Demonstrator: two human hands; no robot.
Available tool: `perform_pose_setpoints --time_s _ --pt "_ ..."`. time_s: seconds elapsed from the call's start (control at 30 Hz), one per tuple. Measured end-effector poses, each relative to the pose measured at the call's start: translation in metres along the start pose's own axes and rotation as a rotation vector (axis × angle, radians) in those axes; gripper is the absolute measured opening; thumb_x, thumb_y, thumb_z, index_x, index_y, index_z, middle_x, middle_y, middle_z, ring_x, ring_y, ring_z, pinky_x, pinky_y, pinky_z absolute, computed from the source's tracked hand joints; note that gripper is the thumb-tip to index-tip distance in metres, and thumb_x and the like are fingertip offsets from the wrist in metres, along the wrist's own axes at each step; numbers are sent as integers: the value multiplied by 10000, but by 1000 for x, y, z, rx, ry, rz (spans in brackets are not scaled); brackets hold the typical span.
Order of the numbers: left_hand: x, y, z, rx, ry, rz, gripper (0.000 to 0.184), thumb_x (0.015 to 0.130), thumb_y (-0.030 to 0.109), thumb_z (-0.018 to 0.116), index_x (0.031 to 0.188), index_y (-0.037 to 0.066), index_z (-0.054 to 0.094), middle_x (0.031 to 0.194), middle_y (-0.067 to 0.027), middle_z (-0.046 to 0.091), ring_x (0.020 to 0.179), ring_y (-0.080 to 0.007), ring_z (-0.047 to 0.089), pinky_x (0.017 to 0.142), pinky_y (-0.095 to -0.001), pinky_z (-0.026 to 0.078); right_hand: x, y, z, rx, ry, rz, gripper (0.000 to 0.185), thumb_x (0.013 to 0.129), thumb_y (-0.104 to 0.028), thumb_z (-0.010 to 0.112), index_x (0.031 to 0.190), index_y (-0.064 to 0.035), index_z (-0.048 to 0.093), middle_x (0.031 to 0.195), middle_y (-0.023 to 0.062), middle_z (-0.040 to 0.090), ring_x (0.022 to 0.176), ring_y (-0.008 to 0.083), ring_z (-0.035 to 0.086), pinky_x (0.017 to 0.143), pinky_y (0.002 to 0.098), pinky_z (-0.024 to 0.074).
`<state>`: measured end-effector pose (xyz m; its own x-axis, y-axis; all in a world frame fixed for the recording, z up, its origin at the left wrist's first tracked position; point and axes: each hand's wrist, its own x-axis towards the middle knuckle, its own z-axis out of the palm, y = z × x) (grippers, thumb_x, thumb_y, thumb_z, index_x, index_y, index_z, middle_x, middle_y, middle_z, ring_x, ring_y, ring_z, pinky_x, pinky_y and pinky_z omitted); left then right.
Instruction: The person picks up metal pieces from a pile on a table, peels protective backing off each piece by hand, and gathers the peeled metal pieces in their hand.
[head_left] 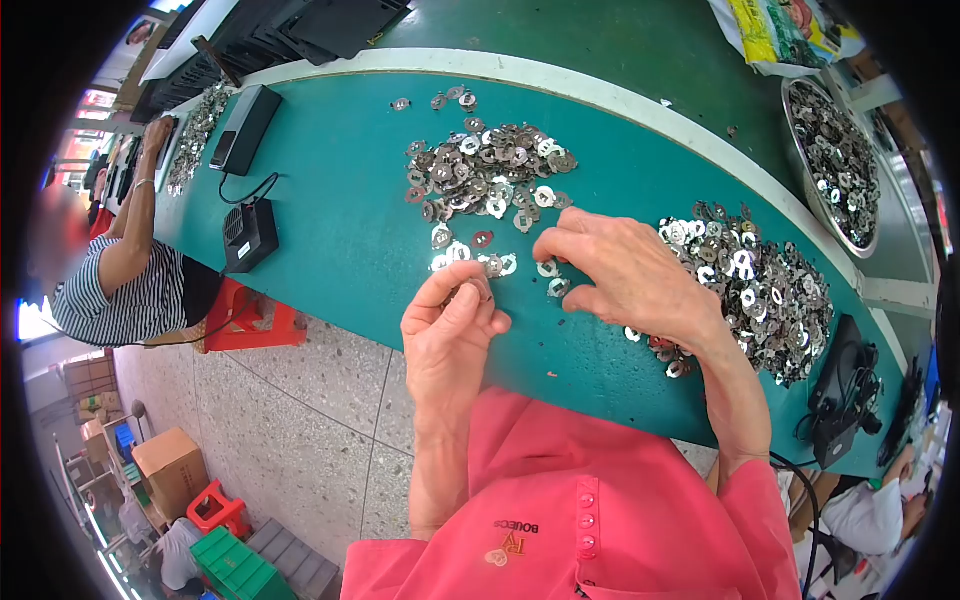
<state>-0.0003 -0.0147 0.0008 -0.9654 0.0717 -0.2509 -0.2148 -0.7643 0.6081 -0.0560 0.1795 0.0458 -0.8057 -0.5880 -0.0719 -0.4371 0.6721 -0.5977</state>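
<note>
My left hand is closed in a pinch near the table's front edge, thumb against the fingers, and what it holds is too small to name. To its right, my right hand is spread over the green table, thumb and fingers apart around a few loose metal pieces. A pile of small round metal pieces lies beyond both hands. The larger pile of similar pieces sits to the right, partly behind my right wrist. One reddish piece lies between the hands and the far pile.
A metal bowl of similar pieces stands at the upper right. Black devices with cables rest on the left side, and another black device on the right. A co-worker in a striped shirt sits at the left.
</note>
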Motion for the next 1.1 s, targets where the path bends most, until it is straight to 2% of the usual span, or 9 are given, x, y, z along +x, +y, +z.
perform_pose_setpoints --time_s 0.13,0.43,0.63,0.73,0.93,1.03,1.1 --pt "-2 -1 -1 -37 -20 17 198 861 28 586 1053 -18 608 852 -53 583 692 -102 495 603 -281 459 3 1 10 -21 97 -30 256 630 11 679 854 -1 555 848 153 546 793 344 582 650 434 460" --pt "-2 -1 -3 -27 -32 17 200 859 22 581 1053 -21 606 844 -58 578 689 -107 488 601 -283 456 8 9 18 -14 146 -14 79 707 -17 634 752 -1 571 788 156 570 741 347 593 634 432 465" --pt "-2 -1 -2 -31 -35 21 196 858 17 580 1048 -22 608 839 -59 578 691 -107 488 599 -283 455 5 1 11 63 108 4 103 703 -41 648 757 -6 569 770 155 584 745 346 600 627 436 464" --pt "-1 -2 -2 -27 -34 22 190 858 16 580 1042 -20 610 837 -61 580 691 -108 488 597 -284 454 3 -2 15 -67 90 49 124 714 -81 656 765 -20 560 765 101 565 726 297 583 629 398 448" --pt "-2 -1 -1 -19 -20 21 186 857 14 579 1038 -19 610 835 -63 582 690 -108 491 598 -286 456 0 -3 8 -40 14 26 153 700 -96 683 758 -30 559 770 103 570 735 299 587 630 402 451" --pt "-1 -2 -3 -27 -30 24 186 857 15 580 1037 -20 610 834 -64 582 692 -108 495 599 -287 458 -1 -5 10 -63 11 -14 159 646 -45 680 739 7 562 753 181 589 712 365 608 584 447 474" --pt "-1 -2 -2 -23 -26 24 186 857 14 580 1037 -23 609 830 -63 580 690 -109 495 599 -289 461 -3 -5 13 -76 30 -29 143 648 -35 665 726 15 555 746 194 591 704 373 610 576 446 479"
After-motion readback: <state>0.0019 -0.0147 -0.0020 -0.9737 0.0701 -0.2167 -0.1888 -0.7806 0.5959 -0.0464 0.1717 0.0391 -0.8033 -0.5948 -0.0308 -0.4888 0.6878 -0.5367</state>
